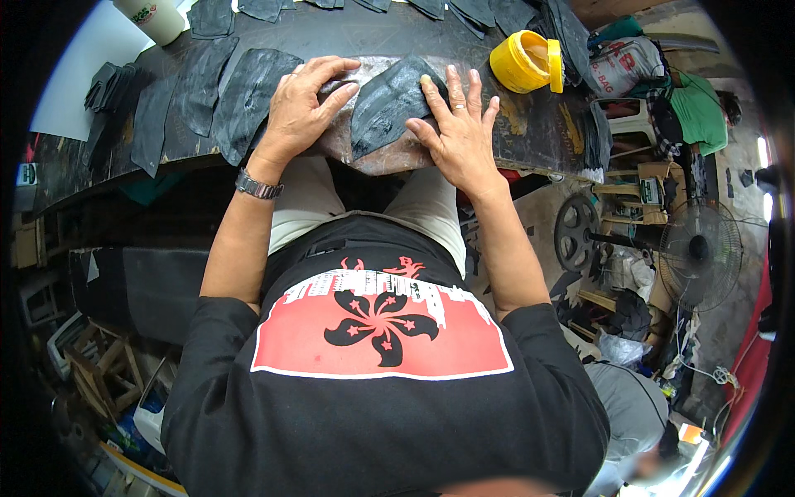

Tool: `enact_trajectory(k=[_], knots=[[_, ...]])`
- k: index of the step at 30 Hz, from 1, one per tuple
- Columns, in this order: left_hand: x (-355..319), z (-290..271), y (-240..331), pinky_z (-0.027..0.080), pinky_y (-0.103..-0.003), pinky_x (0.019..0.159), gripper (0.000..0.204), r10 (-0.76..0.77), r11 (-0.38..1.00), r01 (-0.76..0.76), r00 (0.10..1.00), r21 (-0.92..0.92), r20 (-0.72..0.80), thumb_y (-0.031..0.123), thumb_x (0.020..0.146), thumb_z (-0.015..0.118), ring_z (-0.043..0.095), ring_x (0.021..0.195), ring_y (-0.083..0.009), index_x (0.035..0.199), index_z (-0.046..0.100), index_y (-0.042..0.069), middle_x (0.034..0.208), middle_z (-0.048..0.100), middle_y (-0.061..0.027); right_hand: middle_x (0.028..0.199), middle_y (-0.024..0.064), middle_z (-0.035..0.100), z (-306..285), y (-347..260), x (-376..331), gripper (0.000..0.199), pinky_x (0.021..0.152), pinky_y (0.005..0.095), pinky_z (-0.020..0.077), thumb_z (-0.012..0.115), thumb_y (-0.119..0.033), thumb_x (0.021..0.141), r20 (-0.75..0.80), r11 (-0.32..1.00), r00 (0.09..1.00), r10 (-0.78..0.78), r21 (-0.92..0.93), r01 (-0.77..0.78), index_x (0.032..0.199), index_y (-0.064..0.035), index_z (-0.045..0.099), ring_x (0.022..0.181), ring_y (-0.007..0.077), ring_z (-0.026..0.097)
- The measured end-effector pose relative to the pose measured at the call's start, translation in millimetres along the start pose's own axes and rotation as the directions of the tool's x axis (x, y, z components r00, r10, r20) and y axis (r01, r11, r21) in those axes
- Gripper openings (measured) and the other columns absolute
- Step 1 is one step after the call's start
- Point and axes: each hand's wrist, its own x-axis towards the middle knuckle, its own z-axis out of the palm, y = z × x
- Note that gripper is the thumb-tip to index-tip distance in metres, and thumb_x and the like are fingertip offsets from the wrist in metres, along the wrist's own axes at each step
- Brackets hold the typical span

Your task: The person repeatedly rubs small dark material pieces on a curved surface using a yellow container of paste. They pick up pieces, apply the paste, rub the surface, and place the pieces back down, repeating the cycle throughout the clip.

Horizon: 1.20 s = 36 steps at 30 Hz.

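A curved black leather piece [387, 103] lies on a worn grey slab [389, 157] at the near edge of the dark workbench [530, 124]. My left hand [303, 108] lies flat on the slab at the piece's left edge, fingertips touching it; a metal watch is on that wrist. My right hand [458, 132] presses flat on the piece's right side, fingers spread, a ring on one finger. Neither hand grips anything.
Several more black cut pieces [240, 99] lie on the bench to the left and along its far edge. An open yellow tub [523, 61] stands at the right. A white cup [153, 16] is at far left. A standing fan [697, 257] and another person [700, 112] are at right.
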Motion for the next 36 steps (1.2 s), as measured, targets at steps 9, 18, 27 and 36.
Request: enact_trajectory(k=[9,18,27,36], knots=[[8,-4,-8,0.044,-0.042,0.105,0.036,0.107,0.988,-0.095,0.989,-0.119,0.101,0.035,0.094,0.069,0.061,0.120,-0.0297,0.121,0.073,0.012,0.130,0.067,-0.0072,0.167,0.0189,0.024,-23,-14,4,0.073,0.121,0.0629,0.0122,0.047,-0.070,0.096,-0.226,0.913,0.952,-0.206,0.305,0.270,0.155,-0.0276,0.045,0.153,0.0424,0.022],[-1,-8,-1,0.051,-0.025,0.084,0.018,-0.184,0.704,0.298,0.953,-0.645,0.240,0.000,0.090,0.063,0.061,0.089,-0.0055,0.107,0.069,-0.001,0.093,0.067,0.0028,0.165,0.0216,0.027,-6,-21,26,0.082,0.121,0.0494,0.0266,0.049,-0.065,0.099,-0.265,0.682,0.961,-0.073,0.690,0.242,0.162,-0.0168,0.030,0.145,0.0407,0.037],[-3,-58,-11,0.060,-0.029,0.066,0.031,-0.371,0.212,0.459,0.854,-0.862,0.364,0.005,0.097,0.052,0.069,0.083,-0.0097,0.127,0.057,0.010,0.103,0.068,-0.0006,0.162,0.0232,0.029,15,-17,39,0.094,0.113,0.0449,0.0402,0.050,-0.067,0.098,-0.265,0.552,0.946,0.189,0.825,0.121,0.165,-0.0112,0.015,0.134,0.0313,0.050],[5,-112,-26,0.063,-0.031,0.066,0.044,-0.486,0.401,0.321,0.869,-0.858,0.098,0.002,0.097,0.048,0.072,0.092,-0.0143,0.141,0.051,0.006,0.115,0.069,-0.0036,0.148,0.0228,0.048,14,-18,39,0.084,0.111,0.0421,0.0435,0.070,-0.028,0.098,-0.254,0.642,0.933,0.256,0.766,0.032,0.164,-0.0113,0.021,0.128,0.0285,0.056]])
